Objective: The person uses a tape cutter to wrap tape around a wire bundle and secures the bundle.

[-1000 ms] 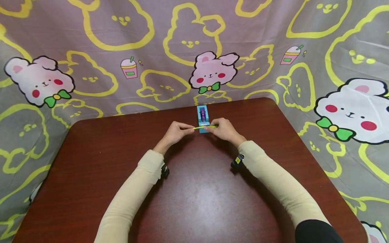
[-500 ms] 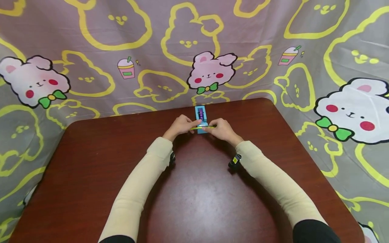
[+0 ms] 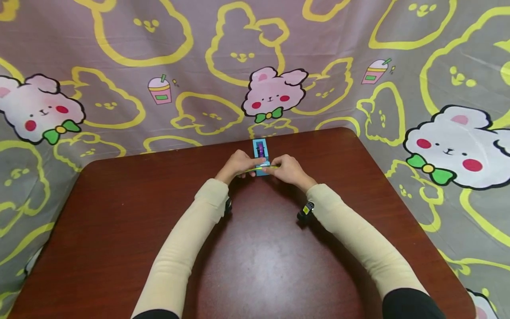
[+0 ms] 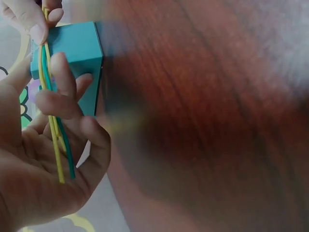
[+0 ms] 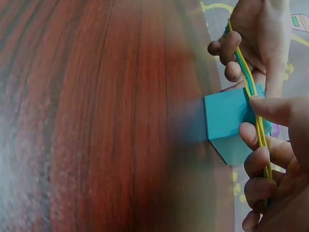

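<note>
A small bundle of thin yellow and green wires (image 5: 261, 130) runs between both hands, above the front of a blue tape dispenser (image 3: 261, 172). My right hand (image 3: 290, 170) pinches the bundle, with its fingers curled along it in the right wrist view. My left hand (image 3: 238, 164) has a finger bent over the other end of the wires (image 4: 58, 154), which lie across the palm. In the head view its thumb reaches over the dispenser's front. Behind the hands, a purple tape wheel (image 3: 260, 149) sits in the dispenser. The left thumb's tip is hidden in the left wrist view.
The dispenser stands near the far edge of a dark red-brown wooden table (image 3: 255, 266). A cloth curtain (image 3: 191, 57) with cartoon rabbits hangs behind the table and at its sides. Each wrist carries a small black camera (image 3: 304, 212).
My left hand has come right and closer to the dispenser, with its thumb now over the dispenser's front. More of the wires lies along the left hand. My right hand keeps its pinch, nearly still.
</note>
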### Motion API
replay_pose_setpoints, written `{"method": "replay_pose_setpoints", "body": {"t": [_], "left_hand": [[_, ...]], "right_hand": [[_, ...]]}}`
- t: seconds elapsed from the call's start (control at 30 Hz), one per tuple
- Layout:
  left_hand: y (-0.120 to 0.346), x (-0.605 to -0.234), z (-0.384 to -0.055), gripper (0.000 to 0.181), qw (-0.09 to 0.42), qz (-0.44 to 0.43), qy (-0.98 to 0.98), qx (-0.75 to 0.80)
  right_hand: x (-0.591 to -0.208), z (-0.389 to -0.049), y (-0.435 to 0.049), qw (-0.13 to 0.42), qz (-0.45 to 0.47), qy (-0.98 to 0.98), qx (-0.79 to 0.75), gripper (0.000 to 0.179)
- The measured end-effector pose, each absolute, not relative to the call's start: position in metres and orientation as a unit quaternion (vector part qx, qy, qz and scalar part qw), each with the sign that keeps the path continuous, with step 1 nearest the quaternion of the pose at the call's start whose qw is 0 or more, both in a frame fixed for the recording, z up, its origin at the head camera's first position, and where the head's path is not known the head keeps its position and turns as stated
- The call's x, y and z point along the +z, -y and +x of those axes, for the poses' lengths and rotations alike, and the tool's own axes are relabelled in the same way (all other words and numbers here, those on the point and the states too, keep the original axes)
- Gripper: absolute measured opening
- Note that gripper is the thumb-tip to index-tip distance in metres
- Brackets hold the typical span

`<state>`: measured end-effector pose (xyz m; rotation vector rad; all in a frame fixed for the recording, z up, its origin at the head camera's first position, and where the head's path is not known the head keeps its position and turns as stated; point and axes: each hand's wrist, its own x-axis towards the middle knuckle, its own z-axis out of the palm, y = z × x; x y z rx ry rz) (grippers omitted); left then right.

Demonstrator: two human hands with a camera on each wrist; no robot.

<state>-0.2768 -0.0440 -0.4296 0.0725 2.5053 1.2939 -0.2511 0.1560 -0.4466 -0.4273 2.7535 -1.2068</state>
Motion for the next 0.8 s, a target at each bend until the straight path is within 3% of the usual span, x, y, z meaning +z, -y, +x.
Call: {"method": "replay_pose_setpoints", "body": {"t": [0.27,0.43,0.57,0.67,0.8], "left_hand": [[0.042,-0.431,-0.274,0.055,0.167,0.000,-0.855,0.491],[0.043,-0.441,-0.271,0.060,0.203,0.001,-0.840,0.503],[0.052,-0.446,-0.269,0.065,0.203,0.029,-0.847,0.491],[0.063,-0.447,-0.266,0.067,0.212,0.057,-0.851,0.478],[0.078,-0.445,-0.264,0.060,0.219,0.114,-0.836,0.490]], "right_hand": [[-0.451,-0.248,-0.154,0.034,-0.120,-0.910,-0.396,0.031],[-0.462,-0.246,-0.157,0.049,-0.117,-0.922,-0.366,0.028],[-0.459,-0.245,-0.153,0.048,-0.141,-0.917,-0.371,0.026],[-0.458,-0.243,-0.152,0.077,-0.170,-0.901,-0.391,0.026],[-0.453,-0.241,-0.157,0.094,-0.177,-0.887,-0.416,0.020]]}}
